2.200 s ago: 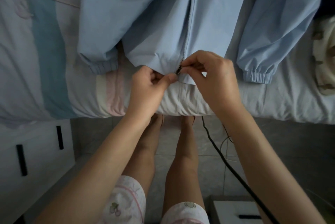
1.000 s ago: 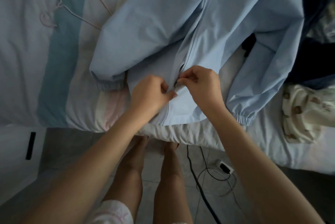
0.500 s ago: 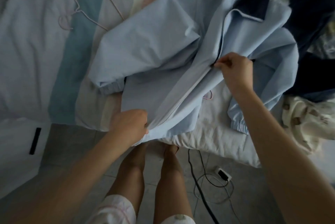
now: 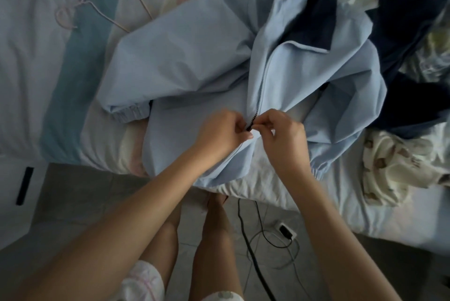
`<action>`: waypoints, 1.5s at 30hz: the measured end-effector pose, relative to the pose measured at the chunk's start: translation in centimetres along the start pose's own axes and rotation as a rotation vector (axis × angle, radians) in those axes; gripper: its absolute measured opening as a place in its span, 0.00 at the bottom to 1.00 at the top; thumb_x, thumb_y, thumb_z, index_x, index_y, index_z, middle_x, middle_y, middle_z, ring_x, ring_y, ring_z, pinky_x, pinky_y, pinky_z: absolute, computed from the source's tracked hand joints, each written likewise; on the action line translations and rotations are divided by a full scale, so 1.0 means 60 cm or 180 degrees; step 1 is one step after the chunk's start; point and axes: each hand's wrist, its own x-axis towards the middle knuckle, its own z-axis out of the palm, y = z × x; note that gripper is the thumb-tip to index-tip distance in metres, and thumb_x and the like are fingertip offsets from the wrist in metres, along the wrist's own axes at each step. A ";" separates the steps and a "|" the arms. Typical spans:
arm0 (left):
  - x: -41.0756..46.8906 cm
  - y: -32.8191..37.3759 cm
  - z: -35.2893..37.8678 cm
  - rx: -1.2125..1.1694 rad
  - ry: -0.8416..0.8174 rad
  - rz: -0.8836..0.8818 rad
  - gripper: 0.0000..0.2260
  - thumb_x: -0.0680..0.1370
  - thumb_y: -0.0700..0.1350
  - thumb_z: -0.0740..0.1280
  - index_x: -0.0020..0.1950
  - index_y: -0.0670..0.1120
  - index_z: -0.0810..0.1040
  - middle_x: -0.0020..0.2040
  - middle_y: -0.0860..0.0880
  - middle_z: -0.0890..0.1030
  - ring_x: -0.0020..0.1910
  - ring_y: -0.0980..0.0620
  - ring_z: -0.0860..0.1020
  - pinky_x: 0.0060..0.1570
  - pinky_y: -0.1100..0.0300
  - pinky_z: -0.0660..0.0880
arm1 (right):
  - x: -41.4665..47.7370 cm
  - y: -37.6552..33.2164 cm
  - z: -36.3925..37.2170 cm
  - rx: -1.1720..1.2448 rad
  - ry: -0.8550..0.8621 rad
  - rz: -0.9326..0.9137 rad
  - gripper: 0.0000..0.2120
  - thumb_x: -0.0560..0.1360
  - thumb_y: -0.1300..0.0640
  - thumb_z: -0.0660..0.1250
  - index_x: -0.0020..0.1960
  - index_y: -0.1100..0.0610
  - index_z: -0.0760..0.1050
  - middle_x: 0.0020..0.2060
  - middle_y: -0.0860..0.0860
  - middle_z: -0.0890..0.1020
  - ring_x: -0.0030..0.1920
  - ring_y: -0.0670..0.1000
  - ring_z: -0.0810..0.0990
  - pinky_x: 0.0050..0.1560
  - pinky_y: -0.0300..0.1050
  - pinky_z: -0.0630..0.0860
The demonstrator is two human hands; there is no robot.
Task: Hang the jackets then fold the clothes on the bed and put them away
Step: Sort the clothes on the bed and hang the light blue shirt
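Both hands have come together again: half a second ago the left hand [image 4: 220,136] gripped the hem and the right hand [image 4: 283,140] was higher up the front. Nearest, a black cable [image 4: 253,254] trails over the floor. Fingertips of each hand pinch the zipper [image 4: 260,98] low on the light blue jacket [image 4: 185,57], which lies spread on the bed [image 4: 29,69], hem at its edge. Beyond lie a pink hanger [image 4: 81,4], left, and dark navy clothes [image 4: 409,20], right.

Zipper slider [image 4: 250,126] largely hidden between left hand [image 4: 219,136] and right hand [image 4: 283,141] on the blue jacket [image 4: 182,57]; navy garment [image 4: 409,8], right of jacket, cropped.
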 end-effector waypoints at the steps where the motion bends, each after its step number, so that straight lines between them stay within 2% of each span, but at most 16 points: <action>1: -0.005 -0.002 0.000 0.0026 0.0008 -0.0017 0.15 0.70 0.52 0.74 0.32 0.53 0.69 0.30 0.55 0.72 0.38 0.47 0.78 0.37 0.57 0.69 | 0.000 0.000 -0.001 0.0015 -0.0017 0.0069 0.02 0.72 0.64 0.69 0.42 0.59 0.79 0.39 0.49 0.82 0.40 0.50 0.79 0.42 0.49 0.76; 6: -0.008 0.010 -0.034 0.0106 0.0262 -0.0055 0.12 0.70 0.53 0.74 0.34 0.53 0.72 0.31 0.57 0.73 0.34 0.54 0.73 0.35 0.60 0.64 | 0.039 -0.010 -0.016 0.0253 -0.0143 0.0167 0.02 0.73 0.63 0.69 0.42 0.57 0.79 0.40 0.46 0.83 0.44 0.46 0.80 0.45 0.42 0.75; 9: 0.000 0.018 -0.063 0.0319 0.0018 0.0028 0.12 0.69 0.52 0.75 0.33 0.52 0.73 0.31 0.57 0.75 0.35 0.54 0.75 0.35 0.60 0.66 | 0.080 -0.004 -0.033 0.0160 0.0135 0.0131 0.01 0.72 0.62 0.68 0.43 0.57 0.78 0.39 0.45 0.81 0.42 0.47 0.79 0.44 0.43 0.74; 14: -0.013 0.009 -0.074 0.0497 -0.0170 0.0118 0.12 0.69 0.51 0.75 0.33 0.50 0.74 0.31 0.55 0.77 0.34 0.55 0.76 0.34 0.61 0.69 | 0.168 0.041 -0.094 0.0136 0.0693 0.0520 0.01 0.73 0.63 0.69 0.44 0.60 0.79 0.36 0.44 0.79 0.36 0.35 0.76 0.39 0.24 0.67; 20: -0.021 -0.002 -0.068 0.0752 -0.0663 0.0075 0.14 0.69 0.50 0.75 0.30 0.52 0.72 0.30 0.55 0.76 0.34 0.55 0.76 0.32 0.63 0.66 | 0.151 0.043 -0.066 0.0081 0.0988 0.0561 0.02 0.74 0.61 0.66 0.45 0.60 0.77 0.40 0.49 0.81 0.41 0.48 0.78 0.41 0.42 0.73; 24: -0.035 -0.040 -0.046 0.1047 -0.1299 -0.0182 0.13 0.67 0.50 0.76 0.32 0.48 0.74 0.33 0.49 0.79 0.37 0.49 0.79 0.36 0.58 0.70 | 0.093 0.040 -0.024 0.0207 0.0596 0.0795 0.02 0.75 0.58 0.67 0.44 0.57 0.77 0.41 0.47 0.81 0.40 0.47 0.77 0.37 0.40 0.71; 26: -0.040 -0.063 -0.036 0.1179 -0.1450 -0.0353 0.15 0.67 0.49 0.76 0.31 0.46 0.71 0.32 0.49 0.76 0.35 0.48 0.76 0.34 0.59 0.68 | 0.082 0.043 -0.014 -0.0018 0.0321 0.0833 0.06 0.75 0.52 0.68 0.44 0.55 0.77 0.44 0.46 0.79 0.37 0.45 0.75 0.34 0.38 0.69; 29: -0.040 -0.083 -0.034 0.1164 -0.1612 -0.0530 0.17 0.67 0.48 0.76 0.31 0.46 0.68 0.31 0.50 0.71 0.33 0.51 0.71 0.32 0.60 0.64 | 0.102 0.037 -0.014 0.0024 0.0548 0.0972 0.13 0.75 0.47 0.68 0.51 0.56 0.76 0.56 0.50 0.74 0.40 0.45 0.73 0.38 0.36 0.68; 32: -0.036 -0.092 -0.033 0.1127 -0.1730 -0.0543 0.17 0.67 0.48 0.76 0.30 0.46 0.68 0.29 0.50 0.71 0.30 0.52 0.69 0.31 0.60 0.63 | 0.150 0.039 -0.014 0.0312 0.0490 0.1546 0.34 0.72 0.46 0.72 0.71 0.55 0.61 0.69 0.54 0.63 0.58 0.49 0.71 0.53 0.41 0.68; 34: -0.034 -0.088 -0.031 0.1181 -0.1773 -0.0472 0.18 0.66 0.48 0.76 0.29 0.45 0.67 0.28 0.50 0.69 0.28 0.52 0.67 0.30 0.60 0.62 | 0.176 0.047 -0.003 0.0508 0.0233 0.2059 0.48 0.69 0.47 0.75 0.76 0.57 0.48 0.73 0.56 0.56 0.68 0.53 0.66 0.61 0.46 0.66; 36: -0.032 -0.078 -0.028 0.1342 -0.1796 -0.0357 0.19 0.67 0.48 0.76 0.29 0.45 0.65 0.28 0.49 0.67 0.27 0.52 0.66 0.29 0.60 0.61 | 0.187 0.057 0.022 0.0797 0.0141 0.2531 0.54 0.68 0.51 0.77 0.77 0.56 0.40 0.73 0.57 0.53 0.71 0.57 0.63 0.67 0.49 0.63; 38: -0.032 -0.069 -0.026 0.1597 -0.1806 -0.0256 0.19 0.68 0.48 0.75 0.30 0.45 0.66 0.29 0.49 0.68 0.29 0.51 0.67 0.29 0.60 0.61 | 0.186 0.075 0.052 0.1286 0.0253 0.3189 0.52 0.70 0.52 0.74 0.77 0.54 0.39 0.73 0.56 0.54 0.70 0.58 0.63 0.68 0.50 0.63; 40: -0.038 -0.063 -0.022 0.1851 -0.1758 -0.0170 0.16 0.69 0.48 0.74 0.32 0.45 0.68 0.33 0.49 0.72 0.34 0.49 0.72 0.33 0.60 0.64 | 0.174 0.096 0.076 0.1913 0.0202 0.3623 0.41 0.72 0.59 0.70 0.76 0.54 0.47 0.67 0.56 0.64 0.63 0.57 0.71 0.62 0.50 0.73; 42: -0.055 -0.054 -0.028 0.1988 -0.1702 -0.0156 0.11 0.71 0.46 0.73 0.37 0.43 0.73 0.39 0.46 0.76 0.43 0.45 0.77 0.36 0.60 0.65 | 0.150 0.112 0.084 0.2665 -0.0159 0.3650 0.24 0.73 0.66 0.64 0.66 0.57 0.61 0.46 0.54 0.78 0.42 0.51 0.80 0.38 0.43 0.79; 44: -0.079 -0.054 -0.041 0.1896 -0.1648 -0.0318 0.09 0.73 0.44 0.71 0.38 0.44 0.72 0.39 0.46 0.76 0.48 0.43 0.78 0.35 0.59 0.65 | 0.110 0.100 0.071 0.2863 -0.0391 0.3364 0.12 0.74 0.69 0.58 0.54 0.57 0.67 0.24 0.51 0.74 0.22 0.46 0.72 0.22 0.35 0.68; 45: -0.089 -0.058 -0.046 0.1779 -0.1596 -0.0424 0.08 0.74 0.44 0.70 0.39 0.44 0.74 0.41 0.46 0.77 0.49 0.43 0.79 0.37 0.59 0.67 | 0.088 0.085 0.059 0.2899 -0.0481 0.3261 0.11 0.74 0.69 0.56 0.52 0.56 0.68 0.23 0.52 0.70 0.21 0.47 0.68 0.21 0.35 0.64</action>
